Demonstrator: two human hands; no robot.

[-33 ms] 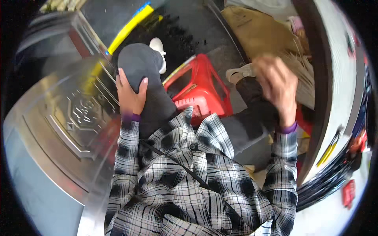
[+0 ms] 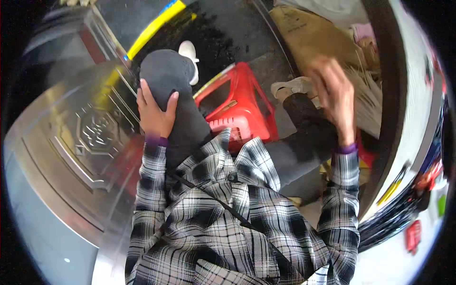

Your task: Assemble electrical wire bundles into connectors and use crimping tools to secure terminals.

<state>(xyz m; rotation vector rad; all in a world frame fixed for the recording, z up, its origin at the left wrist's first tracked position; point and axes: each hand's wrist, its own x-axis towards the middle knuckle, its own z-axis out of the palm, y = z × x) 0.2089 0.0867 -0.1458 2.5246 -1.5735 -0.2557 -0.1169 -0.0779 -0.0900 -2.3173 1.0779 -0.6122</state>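
Note:
My left hand [image 2: 156, 111] lies on the thigh of my dark grey trousers [image 2: 166, 71], near the knee, with fingers and thumb apart and nothing in it. Raised above my other leg, my right hand [image 2: 335, 97] is smeared by motion. Its fingers look bent, but whether they hold anything does not show. Between my legs stands a red plastic stool [image 2: 254, 122] with slots in its top. A light shoe [image 2: 188, 51] shows beyond my left knee, and another pale shoe [image 2: 295, 87] is left of my right hand.
To the left is a metallic door panel [image 2: 97, 128] with raised ornament. A yellow strip [image 2: 154, 28] runs along the dark floor [image 2: 221, 28]. Brown cardboard [image 2: 318, 40] lies beyond my right hand. At the right are a white surface [image 2: 415, 71] and black plastic wrapping [image 2: 392, 232].
My right hand has shifted slightly left and its fingers look a little straighter. The whole view has moved a little; my left hand stays on the thigh.

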